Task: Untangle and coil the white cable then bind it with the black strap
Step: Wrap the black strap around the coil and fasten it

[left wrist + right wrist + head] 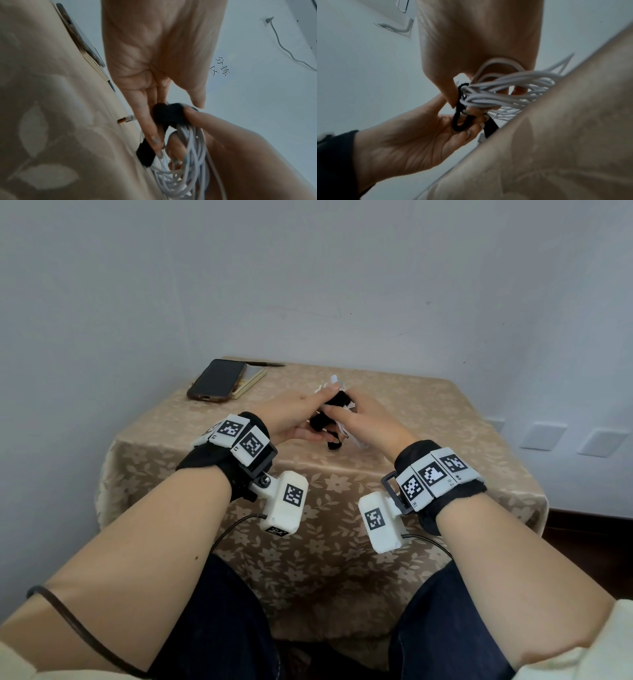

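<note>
While gripped by the right hand [368, 419], the white cable [508, 93] is held coiled.
The black strap [169, 115] is pinched around it by the left hand [294, 416].

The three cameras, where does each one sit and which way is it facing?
Head: worn on the head, looking forward and down at the table; shows both forearms, left hand, right hand.
Left wrist: looks along the left palm at its fingers on the black strap.
Right wrist: looks along the right palm at the white cable.
Both wrist views share strap, cable, both hands.
</note>
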